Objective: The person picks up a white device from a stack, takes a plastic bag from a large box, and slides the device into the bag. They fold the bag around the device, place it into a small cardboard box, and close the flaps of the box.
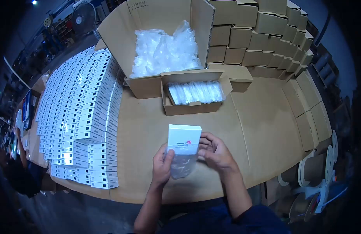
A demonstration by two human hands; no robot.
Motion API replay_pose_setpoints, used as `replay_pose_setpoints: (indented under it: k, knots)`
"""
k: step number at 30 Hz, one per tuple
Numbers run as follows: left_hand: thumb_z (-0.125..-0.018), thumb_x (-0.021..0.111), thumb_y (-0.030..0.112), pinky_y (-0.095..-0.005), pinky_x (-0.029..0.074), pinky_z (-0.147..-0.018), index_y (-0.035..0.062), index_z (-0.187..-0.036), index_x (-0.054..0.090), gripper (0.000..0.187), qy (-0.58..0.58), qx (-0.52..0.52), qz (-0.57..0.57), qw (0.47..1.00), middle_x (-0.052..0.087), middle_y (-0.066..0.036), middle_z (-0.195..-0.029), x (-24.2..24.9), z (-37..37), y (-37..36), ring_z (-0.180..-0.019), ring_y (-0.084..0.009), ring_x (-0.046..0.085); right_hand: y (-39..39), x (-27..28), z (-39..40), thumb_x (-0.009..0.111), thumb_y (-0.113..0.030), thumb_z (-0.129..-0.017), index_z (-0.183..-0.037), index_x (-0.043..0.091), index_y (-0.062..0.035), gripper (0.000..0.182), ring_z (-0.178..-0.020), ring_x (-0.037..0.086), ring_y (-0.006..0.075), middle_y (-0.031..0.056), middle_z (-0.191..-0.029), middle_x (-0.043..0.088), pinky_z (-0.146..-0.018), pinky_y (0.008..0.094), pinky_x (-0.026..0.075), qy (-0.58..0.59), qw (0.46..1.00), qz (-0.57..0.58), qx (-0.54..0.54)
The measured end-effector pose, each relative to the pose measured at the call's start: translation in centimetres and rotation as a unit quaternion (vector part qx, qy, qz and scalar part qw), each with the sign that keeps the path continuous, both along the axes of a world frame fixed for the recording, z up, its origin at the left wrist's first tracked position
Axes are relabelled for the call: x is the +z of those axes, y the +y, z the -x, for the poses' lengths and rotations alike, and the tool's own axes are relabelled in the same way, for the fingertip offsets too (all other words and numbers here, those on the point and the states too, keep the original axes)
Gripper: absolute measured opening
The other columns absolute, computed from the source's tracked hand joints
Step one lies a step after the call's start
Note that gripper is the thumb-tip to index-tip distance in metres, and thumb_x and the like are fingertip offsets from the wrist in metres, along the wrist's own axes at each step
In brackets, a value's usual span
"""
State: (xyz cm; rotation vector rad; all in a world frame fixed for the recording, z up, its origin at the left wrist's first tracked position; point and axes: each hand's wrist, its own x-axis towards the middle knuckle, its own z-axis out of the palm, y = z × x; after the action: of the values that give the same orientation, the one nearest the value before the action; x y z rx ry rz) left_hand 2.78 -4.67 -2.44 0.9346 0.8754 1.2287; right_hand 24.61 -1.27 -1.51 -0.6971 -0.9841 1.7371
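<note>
A white box with a small red logo is held upright above the table, its lower part inside a clear plastic bag. My left hand grips the left side of the bagged box, thumb across the front. At the right side, my right hand has its fingers curled near the box edge; part of them is behind the box, and whether they grip it is unclear. Beyond the hands stands a small open carton with a row of plastic-wrapped items.
Stacked white boxes fill the table's left side. A large carton of clear bags stands at the back. Brown cartons are piled back right, others line the right edge. Spools sit lower right. Another person is far left.
</note>
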Motion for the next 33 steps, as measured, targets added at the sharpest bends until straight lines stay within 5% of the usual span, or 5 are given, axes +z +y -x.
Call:
replay_pose_setpoints:
  k: [2,5,17,25,33]
  knots:
    - [-0.110,0.052,0.020,-0.0318,0.055,-0.096,-0.0062,-0.136,0.053,0.037,0.099,0.004,-0.056,0.993,0.068,-0.014,-0.123,0.3,-0.2,0.1,-0.109,-0.0168,0.066,-0.9,-0.4,1.3,0.068,0.003,-0.096,-0.134,0.054,0.0045,0.040,-0.110,0.067,0.0172,0.0149,-0.125,0.068,-0.098,0.0315,0.055,-0.012,0.997,0.045,-0.055]
    - [-0.108,0.055,0.012,-0.0305,0.054,-0.097,-0.0068,-0.134,0.056,0.032,-0.151,0.012,0.000,0.988,0.067,-0.014,-0.122,1.2,-0.7,0.3,-0.110,-0.0167,0.065,-0.9,-0.3,1.5,0.072,0.002,-0.094,-0.129,0.052,0.0039,0.040,-0.108,0.069,0.0184,0.0185,-0.120,0.069,-0.094,0.0306,0.057,0.040,0.992,0.051,-0.110]
    - [-0.098,0.065,-0.002,-0.0255,0.053,-0.081,-0.0065,-0.111,0.065,0.014,-0.047,-0.002,-0.040,0.998,0.069,-0.008,-0.103,-1.3,0.7,-0.2,-0.091,-0.0102,0.065,-0.8,-0.2,0.9,0.073,0.003,-0.094,-0.104,0.054,-0.0025,0.022,-0.094,0.073,0.0171,0.0162,-0.101,0.075,-0.086,0.0278,0.058,0.165,0.979,0.071,-0.097]
    - [-0.077,0.088,0.013,-0.0319,0.049,-0.074,0.0037,-0.106,0.074,0.033,0.391,0.107,-0.269,0.874,0.057,-0.007,-0.099,5.6,0.5,0.0,-0.086,-0.0176,0.056,-1.6,2.3,0.7,0.081,0.002,-0.088,-0.101,0.053,-0.0023,0.030,-0.089,0.066,0.0076,0.0059,-0.092,0.069,-0.077,0.0211,0.054,-0.134,0.974,-0.034,-0.179]
    - [-0.081,0.081,0.010,-0.0349,0.050,-0.075,0.0024,-0.096,0.071,0.019,0.338,-0.032,-0.303,0.891,0.057,-0.010,-0.093,4.9,2.9,1.4,-0.082,-0.0220,0.059,-1.3,3.6,0.0,0.083,0.001,-0.086,-0.096,0.056,-0.0028,0.029,-0.087,0.064,0.0054,0.0030,-0.095,0.065,-0.075,0.0200,0.053,-0.152,0.975,-0.059,-0.153]
